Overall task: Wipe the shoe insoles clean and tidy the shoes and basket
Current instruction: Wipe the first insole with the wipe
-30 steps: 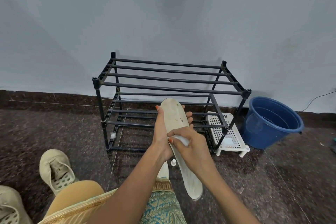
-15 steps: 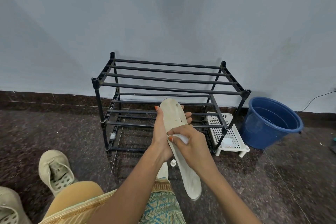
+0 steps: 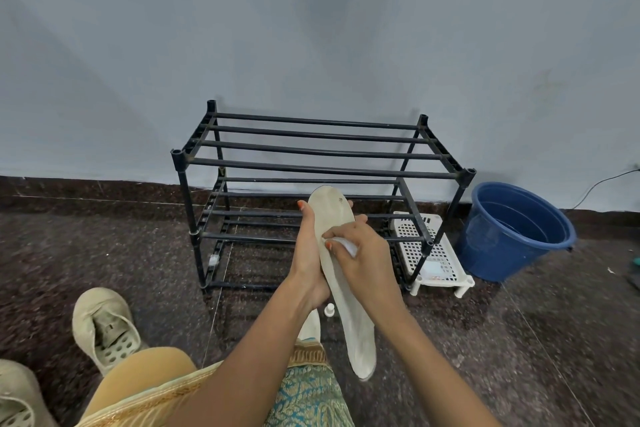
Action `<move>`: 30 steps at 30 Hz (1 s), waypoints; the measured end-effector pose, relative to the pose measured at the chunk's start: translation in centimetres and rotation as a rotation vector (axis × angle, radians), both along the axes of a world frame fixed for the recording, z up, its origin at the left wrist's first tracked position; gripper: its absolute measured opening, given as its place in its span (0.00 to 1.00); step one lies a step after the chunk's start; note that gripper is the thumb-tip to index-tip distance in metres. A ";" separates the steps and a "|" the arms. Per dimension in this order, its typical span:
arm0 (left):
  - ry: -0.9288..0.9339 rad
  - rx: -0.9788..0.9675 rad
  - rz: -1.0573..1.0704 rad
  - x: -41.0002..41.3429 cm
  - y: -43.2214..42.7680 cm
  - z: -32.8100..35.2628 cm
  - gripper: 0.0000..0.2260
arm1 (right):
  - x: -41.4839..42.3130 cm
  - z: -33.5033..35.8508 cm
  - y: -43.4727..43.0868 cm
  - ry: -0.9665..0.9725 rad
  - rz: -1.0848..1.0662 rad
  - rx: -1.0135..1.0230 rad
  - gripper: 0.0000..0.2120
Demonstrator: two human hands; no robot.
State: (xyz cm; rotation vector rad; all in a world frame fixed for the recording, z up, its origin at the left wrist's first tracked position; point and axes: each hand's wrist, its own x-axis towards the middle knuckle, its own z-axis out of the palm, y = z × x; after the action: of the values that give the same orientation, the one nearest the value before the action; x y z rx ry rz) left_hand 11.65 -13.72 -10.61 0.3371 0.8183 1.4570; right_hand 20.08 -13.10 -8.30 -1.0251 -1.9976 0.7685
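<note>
- The left hand point(image 3: 307, 255) cups the beige insole point(image 3: 356, 333) from behind. Its fingers curl round the far edge near the toe end, probably to back the insole against the rubbing.
- The right hand point(image 3: 365, 255) pinches a small white wipe point(image 3: 349, 247) between its curled fingers and thumb and presses it onto the insole's upper face.
- The insole stands nearly upright between both hands, with its heel end hanging free below the wrists. This presumably keeps the whole face within reach of the wipe.
- Dark specks show near the toe above the wipe, so wiping looks unfinished.
- A beige shoe point(image 3: 104, 326) lies well left of the hands and another point(image 3: 15, 399) lies further left.
- A white perforated basket point(image 3: 427, 253) sits just right of the hands, beside a black shoe rack point(image 3: 311, 166).
- A blue bucket point(image 3: 512, 236) stands further right.
</note>
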 end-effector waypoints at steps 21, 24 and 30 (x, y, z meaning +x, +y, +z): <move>-0.017 -0.030 -0.014 0.1 0.0 0.0 0.37 | 0.2 -0.8 0.7 -0.065 -0.063 0.109 0.06; -0.005 -0.031 0.009 0.1 0.0 0.0 0.35 | 0.0 -0.9 1.6 -0.136 -0.101 0.189 0.06; 0.010 -0.004 0.001 -0.2 0.1 -0.1 0.38 | 0.2 -1.4 1.3 -0.134 -0.066 0.155 0.07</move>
State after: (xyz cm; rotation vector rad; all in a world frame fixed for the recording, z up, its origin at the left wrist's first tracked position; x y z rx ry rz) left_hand 11.48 -13.62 -10.69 0.3409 0.8291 1.4553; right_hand 20.29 -11.80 -9.66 -1.0691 -2.0896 0.5123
